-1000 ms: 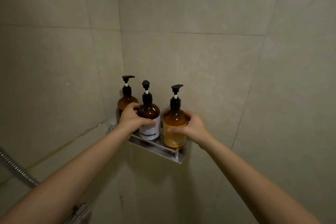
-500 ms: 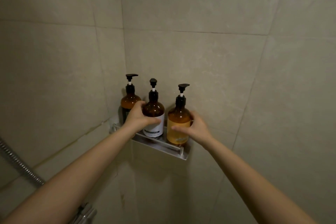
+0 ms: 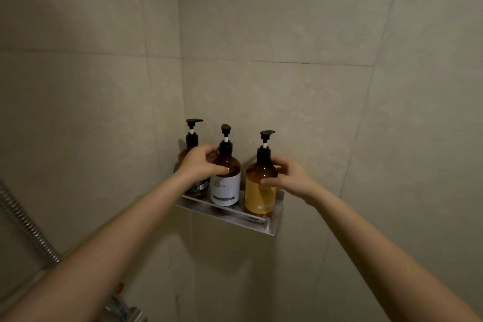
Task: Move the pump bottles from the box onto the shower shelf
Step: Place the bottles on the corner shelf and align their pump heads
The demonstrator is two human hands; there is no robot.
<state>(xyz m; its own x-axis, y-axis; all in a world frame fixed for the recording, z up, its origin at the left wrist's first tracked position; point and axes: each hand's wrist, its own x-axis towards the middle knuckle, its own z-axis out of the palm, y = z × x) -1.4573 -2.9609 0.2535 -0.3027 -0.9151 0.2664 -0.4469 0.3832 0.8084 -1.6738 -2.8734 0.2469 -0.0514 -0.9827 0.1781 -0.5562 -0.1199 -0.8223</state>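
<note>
Three amber pump bottles stand upright in a row on the metal shower shelf [image 3: 257, 226] in the tiled corner. The left bottle [image 3: 193, 138] is mostly hidden behind my left hand [image 3: 200, 165]. My left hand grips the shoulder of the middle bottle [image 3: 226, 185], which has a white label. My right hand [image 3: 291, 178] wraps the upper body of the right bottle [image 3: 260, 196], which has a yellow label. All black pump heads are visible above my hands. The box is out of view.
Beige wall tiles surround the shelf on both sides of the corner. A ribbed metal shower hose [image 3: 28, 227] runs down the left edge. A chrome tap fitting [image 3: 122, 311] sits at the bottom, under my left forearm.
Both hands have slid up from the bottles' labels to their shoulders. The three bottles stay standing on the shelf; the view has shifted slightly.
</note>
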